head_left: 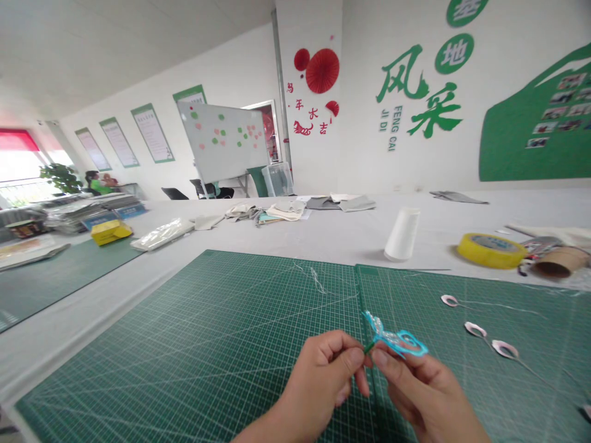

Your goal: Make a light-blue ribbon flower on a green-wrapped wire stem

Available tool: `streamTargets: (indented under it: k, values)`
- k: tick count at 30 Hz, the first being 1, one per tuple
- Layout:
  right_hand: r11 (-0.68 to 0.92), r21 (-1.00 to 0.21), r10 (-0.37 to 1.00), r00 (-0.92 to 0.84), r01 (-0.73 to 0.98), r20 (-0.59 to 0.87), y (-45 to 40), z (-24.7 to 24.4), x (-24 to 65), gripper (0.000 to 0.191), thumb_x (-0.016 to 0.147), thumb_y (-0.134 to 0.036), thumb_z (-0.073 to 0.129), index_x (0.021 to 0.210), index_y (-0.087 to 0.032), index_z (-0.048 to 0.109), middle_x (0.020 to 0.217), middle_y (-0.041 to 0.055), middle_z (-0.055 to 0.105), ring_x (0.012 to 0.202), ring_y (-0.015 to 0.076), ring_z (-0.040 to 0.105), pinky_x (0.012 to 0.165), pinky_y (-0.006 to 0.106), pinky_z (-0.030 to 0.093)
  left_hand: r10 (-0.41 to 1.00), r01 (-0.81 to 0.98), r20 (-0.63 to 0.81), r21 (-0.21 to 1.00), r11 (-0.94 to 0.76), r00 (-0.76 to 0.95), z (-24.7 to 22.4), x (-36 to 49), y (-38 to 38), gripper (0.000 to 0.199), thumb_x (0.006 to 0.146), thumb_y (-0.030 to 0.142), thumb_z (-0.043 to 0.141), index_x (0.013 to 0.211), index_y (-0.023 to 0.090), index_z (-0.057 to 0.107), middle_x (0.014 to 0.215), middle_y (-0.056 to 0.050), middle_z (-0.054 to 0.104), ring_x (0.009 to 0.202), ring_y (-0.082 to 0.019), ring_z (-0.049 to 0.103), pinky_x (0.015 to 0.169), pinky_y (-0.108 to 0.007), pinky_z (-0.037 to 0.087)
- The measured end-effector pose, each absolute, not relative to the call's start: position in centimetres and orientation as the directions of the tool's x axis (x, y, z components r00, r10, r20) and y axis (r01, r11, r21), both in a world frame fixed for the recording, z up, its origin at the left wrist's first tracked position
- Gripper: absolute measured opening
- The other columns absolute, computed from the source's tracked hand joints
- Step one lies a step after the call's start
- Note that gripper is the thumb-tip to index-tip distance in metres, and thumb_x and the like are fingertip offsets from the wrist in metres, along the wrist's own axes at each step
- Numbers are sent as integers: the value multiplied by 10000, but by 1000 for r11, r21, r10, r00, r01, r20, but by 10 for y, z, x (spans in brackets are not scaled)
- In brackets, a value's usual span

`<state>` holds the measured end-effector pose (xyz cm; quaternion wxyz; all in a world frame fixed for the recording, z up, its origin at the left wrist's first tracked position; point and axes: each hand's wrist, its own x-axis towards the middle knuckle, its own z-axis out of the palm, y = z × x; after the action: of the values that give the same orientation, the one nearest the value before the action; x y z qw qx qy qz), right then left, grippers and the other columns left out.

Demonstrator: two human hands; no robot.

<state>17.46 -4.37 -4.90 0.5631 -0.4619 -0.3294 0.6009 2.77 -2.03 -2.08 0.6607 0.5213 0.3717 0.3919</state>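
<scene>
Head view: left hand [318, 384] grip narrow on the green stem [368, 348] of a turquoise wire petal [396, 337], right hand [415, 387] grip pinching its edge; three pink wire petals [475, 330] lie separate on the cutting mat [184, 344].

- white wall [364, 154]: large green characters [410, 92] reading 风采
- green circle above them [454, 53]: 地 in white; a second circle [467, 7] at the top edge is cut off (its character only partly seen, probably 基)
- beneath the green characters: vertical green latin lettering [397, 127], "ji di feng cai" (capitals on the wall)
- red paper characters [313, 113] beside the red paper fans [322, 71]: 马 年 大 吉, with a small red horse figure [303, 127] below
- framed wall posters [152, 132], far wall: print too small to read
</scene>
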Motion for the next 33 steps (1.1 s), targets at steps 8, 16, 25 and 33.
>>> streamTargets:
  k: [8,16,25,33]
  values:
    - [-146,-924,985,31,-354,-168,-44,-47,175,283,674,-469,799,703,-197,729,536,-46,515,422,38,230,398,193,181,879,-201,-88,958,204,469,-23,27,-19,255,837,362,570,738,127,580,531,8,573,331,-24,269,359,-192,149]
    - [-136,-916,986,42,-378,-164,-46,-45,175,271,640,-456,822,656,-203,727,659,27,666,564,121,526,474,202,403,834,-247,-122,923,295,538,-21,25,-19,246,837,333,585,725,115,597,520,3,569,330,-23,266,361,-196,128]
    - [-140,-902,986,23,-408,-163,-46,-41,171,245,641,-421,830,662,-202,723,598,3,636,486,80,472,441,173,387,744,-305,-179,832,464,644,-20,20,-19,213,834,307,608,738,117,608,506,22,548,322,-22,226,358,-199,115]
    - [-194,-872,981,-83,-449,-176,-46,-39,170,228,639,-401,831,673,-205,719,558,-12,584,583,134,558,569,224,470,651,-286,-241,751,595,720,-20,18,-18,192,814,288,636,764,104,612,517,34,526,316,-6,239,350,-183,111]
